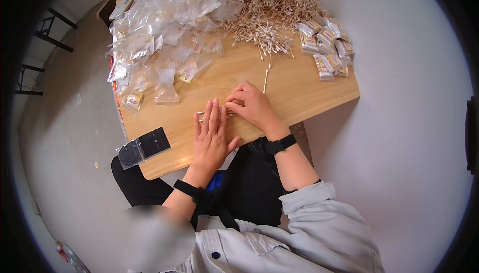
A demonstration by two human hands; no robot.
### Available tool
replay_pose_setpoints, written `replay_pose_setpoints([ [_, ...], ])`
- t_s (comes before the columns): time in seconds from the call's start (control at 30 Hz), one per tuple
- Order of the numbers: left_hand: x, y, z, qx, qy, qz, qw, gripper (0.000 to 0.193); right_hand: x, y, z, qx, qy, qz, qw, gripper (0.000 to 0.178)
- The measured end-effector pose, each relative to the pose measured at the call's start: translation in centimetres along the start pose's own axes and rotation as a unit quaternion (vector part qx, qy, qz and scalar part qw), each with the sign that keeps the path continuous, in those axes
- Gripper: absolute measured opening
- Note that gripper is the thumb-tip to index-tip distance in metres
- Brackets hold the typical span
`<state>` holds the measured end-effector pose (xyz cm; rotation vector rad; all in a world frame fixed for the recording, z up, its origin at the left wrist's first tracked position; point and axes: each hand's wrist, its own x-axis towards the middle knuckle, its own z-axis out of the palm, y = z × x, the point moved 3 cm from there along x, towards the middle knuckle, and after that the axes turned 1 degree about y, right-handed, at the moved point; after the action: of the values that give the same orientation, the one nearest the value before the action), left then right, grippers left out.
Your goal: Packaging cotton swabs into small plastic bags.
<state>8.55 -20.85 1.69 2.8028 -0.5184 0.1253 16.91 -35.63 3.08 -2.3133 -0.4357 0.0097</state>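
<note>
My left hand [211,136] lies flat, fingers stretched out, over a few cotton swabs [201,113] on the wooden table. White swab tips stick out left of its fingers, and others show on the right; the middles are hidden. Close against it, my right hand [251,105] is closed in a pinch, its fingertips at the right ends of these swabs. Whatever sits between those fingertips is too small to make out. Just beyond the right hand, a single cotton swab [266,81] lies apart, pointing toward the large pile.
A big heap of loose cotton swabs [279,3] covers the far side of the table [309,91]. Clear plastic bags [169,28] are piled at the far left. Filled swab packets [327,43] lie at the right. A black pouch [144,148] overhangs the near left edge.
</note>
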Motion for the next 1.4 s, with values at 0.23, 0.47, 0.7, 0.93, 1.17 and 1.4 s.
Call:
replay_pose_setpoints([
  [0.23, 0.6, 0.3, -0.1, -0.012, -0.055, -0.010, 0.998, 0.099, -1.8, 3.2, -2.9, -0.108, 0.276, 0.170, 0.940, 0.017],
  [0.47, 1.2, 1.0, 0.3, -0.017, -0.057, -0.002, 0.998, 0.100, -0.3, 1.6, 0.0, -0.001, 0.027, 0.058, 0.998, 0.014],
  [0.7, 1.2, 1.3, 0.3, -0.012, -0.055, -0.006, 0.998, 0.098, 5.0, 5.1, -3.9, -0.135, 0.309, 0.242, 0.910, 0.037],
  [0.93, 1.3, 1.7, 0.6, -0.036, -0.055, -0.004, 0.998, 0.099, 7.8, 8.1, -3.5, -0.103, 0.228, 0.233, 0.940, 0.025],
  [1.17, 1.3, 1.3, 0.3, -0.025, -0.053, -0.005, 0.998, 0.099, 1.9, 5.4, -3.1, -0.041, 0.148, 0.160, 0.975, 0.013],
  [1.4, 1.3, 1.3, 0.3, -0.023, -0.038, -0.009, 0.999, 0.100, 1.1, 1.6, -1.6, -0.027, 0.025, 0.071, 0.997, 0.015],
])
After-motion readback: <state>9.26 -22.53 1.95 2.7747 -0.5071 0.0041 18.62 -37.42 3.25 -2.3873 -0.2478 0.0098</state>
